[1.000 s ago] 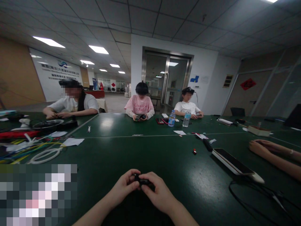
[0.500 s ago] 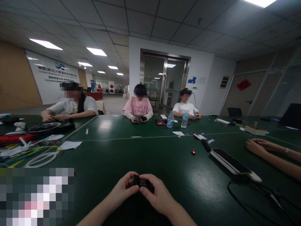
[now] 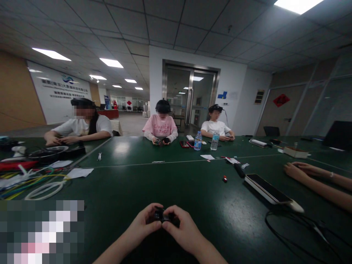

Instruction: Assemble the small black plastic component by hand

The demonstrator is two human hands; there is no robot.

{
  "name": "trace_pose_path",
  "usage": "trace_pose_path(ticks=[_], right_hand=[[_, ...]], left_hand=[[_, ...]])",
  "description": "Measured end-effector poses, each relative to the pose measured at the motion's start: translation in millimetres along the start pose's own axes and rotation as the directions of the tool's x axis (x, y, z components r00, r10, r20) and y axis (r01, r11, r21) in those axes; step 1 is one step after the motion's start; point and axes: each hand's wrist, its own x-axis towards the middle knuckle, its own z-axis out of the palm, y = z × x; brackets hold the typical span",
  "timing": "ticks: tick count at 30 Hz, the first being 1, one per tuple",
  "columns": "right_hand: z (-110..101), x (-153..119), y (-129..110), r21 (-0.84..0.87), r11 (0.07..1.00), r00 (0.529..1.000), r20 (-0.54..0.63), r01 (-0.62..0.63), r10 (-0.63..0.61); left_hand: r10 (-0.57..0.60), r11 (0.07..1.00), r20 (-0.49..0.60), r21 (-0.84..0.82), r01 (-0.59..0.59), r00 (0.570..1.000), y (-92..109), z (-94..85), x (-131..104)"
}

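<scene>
Between my two hands, just above the near part of the dark green table [image 3: 132, 187], is a small black object [image 3: 159, 214] with a glossy surface; its kind cannot be made out. My left hand [image 3: 147, 222] grips its left side, thumb in front and fingers curled behind. On the other side my right hand [image 3: 178, 222] closes round the right part, thumb tip close to the left thumb. The fingers hide much of the object. A small red item [image 3: 224, 179] lies further off on the tabletop.
To the right lie a phone on a white box [image 3: 268, 189] and a black cable [image 3: 291, 231]; another person's hands [image 3: 299, 168] rest beyond. Wires and tubing [image 3: 45, 189] cover the left. Two water bottles [image 3: 197, 140] stand far off. Several people sit around the table.
My hands still hold the black object, its grip slightly shifted, with the right fingers drawn up more over it. The whole view has shifted a little from head movement.
</scene>
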Motion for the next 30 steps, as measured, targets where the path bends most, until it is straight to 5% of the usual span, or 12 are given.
trace_pose_path(ticks=[30], right_hand=[[0.2,1.1,-0.2,-0.029,0.997,0.997,-0.03,0.076,-0.077]], left_hand=[[-0.004,0.996,-0.009,-0.088,0.003,1.0,1.3,3.5,0.8]])
